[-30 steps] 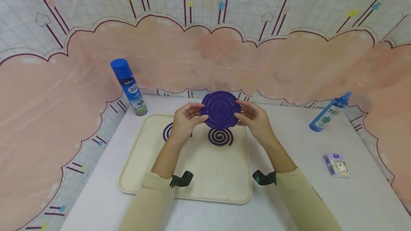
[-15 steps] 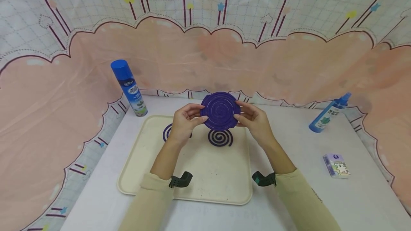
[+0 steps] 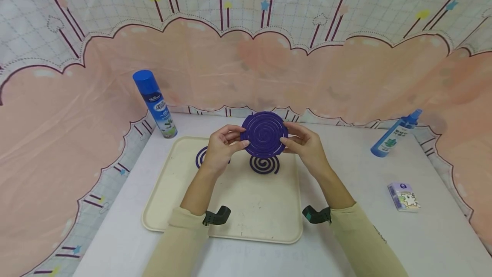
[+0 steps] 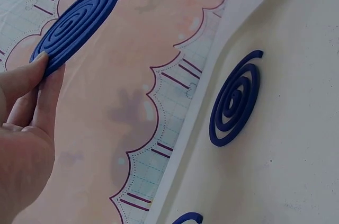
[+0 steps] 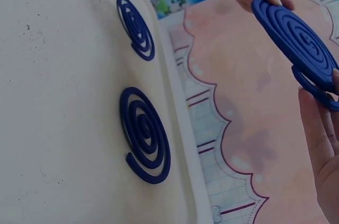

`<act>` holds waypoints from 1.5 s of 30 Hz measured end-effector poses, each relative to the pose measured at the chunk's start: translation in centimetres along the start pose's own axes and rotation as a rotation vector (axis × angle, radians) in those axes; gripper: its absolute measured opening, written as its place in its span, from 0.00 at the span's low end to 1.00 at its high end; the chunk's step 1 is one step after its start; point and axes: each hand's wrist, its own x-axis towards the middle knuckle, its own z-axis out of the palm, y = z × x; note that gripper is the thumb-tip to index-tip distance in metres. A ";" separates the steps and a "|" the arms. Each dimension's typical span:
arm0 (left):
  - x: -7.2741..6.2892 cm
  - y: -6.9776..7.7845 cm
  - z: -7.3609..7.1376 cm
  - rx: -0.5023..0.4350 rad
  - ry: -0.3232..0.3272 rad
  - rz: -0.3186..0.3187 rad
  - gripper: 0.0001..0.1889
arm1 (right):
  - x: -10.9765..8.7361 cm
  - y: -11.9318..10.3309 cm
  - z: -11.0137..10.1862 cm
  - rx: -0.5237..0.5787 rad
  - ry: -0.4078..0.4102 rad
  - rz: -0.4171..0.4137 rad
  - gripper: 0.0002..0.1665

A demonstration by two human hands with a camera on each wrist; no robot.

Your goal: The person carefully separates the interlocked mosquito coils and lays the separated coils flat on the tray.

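Observation:
Raised above the far part of the cream tray [image 3: 253,208] is a dark blue, tightly wound mosquito coil disc [image 3: 264,134]. My left hand [image 3: 220,148] pinches its left edge between thumb and fingers, and my right hand [image 3: 309,148] pinches the right edge. In the right wrist view, part of the disc's rim [image 5: 307,83] stands slightly apart from the rest. Two looser single coils lie flat on the tray. The right one [image 3: 264,165] sits just below the disc; the left one [image 3: 200,157] is partly hidden by my left hand.
A blue spray can [image 3: 155,105] stands at the tray's far left corner. To the right are a blue spray bottle [image 3: 393,136] and a small purple-and-white pack [image 3: 403,197] on the white table [image 3: 346,170]. A patterned cloth [image 3: 215,72] rises behind the table.
The held disc has tipped slightly and sits a touch lower in the head view. Both hands keep their pinch on it, and the coils on the tray stay where they were.

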 end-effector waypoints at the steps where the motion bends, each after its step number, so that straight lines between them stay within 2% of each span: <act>1: 0.0 0.0 0.0 -0.002 -0.004 0.000 0.19 | 0.0 0.1 0.0 0.000 0.002 0.002 0.30; 5: 0.0 -0.4 0.1 -0.005 -0.013 -0.004 0.20 | -0.1 0.2 -0.2 0.003 0.009 0.006 0.29; 13: 0.1 -0.7 0.2 -0.029 0.013 -0.024 0.21 | -0.1 0.5 -0.1 -0.025 0.046 -0.028 0.28; 19: 0.1 -0.6 0.4 -0.034 0.027 -0.046 0.21 | -0.1 0.7 0.0 -0.026 0.102 -0.043 0.33; 27: 0.0 -0.6 0.4 -0.035 0.024 -0.054 0.22 | -0.2 0.9 -0.1 -0.021 0.093 -0.050 0.30; 33: 0.0 -0.7 0.2 -0.061 0.000 -0.026 0.21 | -0.3 0.9 -0.3 0.010 0.088 -0.007 0.22; 41: -0.1 -0.7 0.1 -0.052 -0.010 -0.017 0.19 | -0.3 0.9 -0.2 0.100 0.067 0.052 0.20; 45: 0.0 -0.7 0.2 -0.029 0.000 -0.022 0.21 | -0.3 1.1 -0.2 0.147 0.042 0.072 0.22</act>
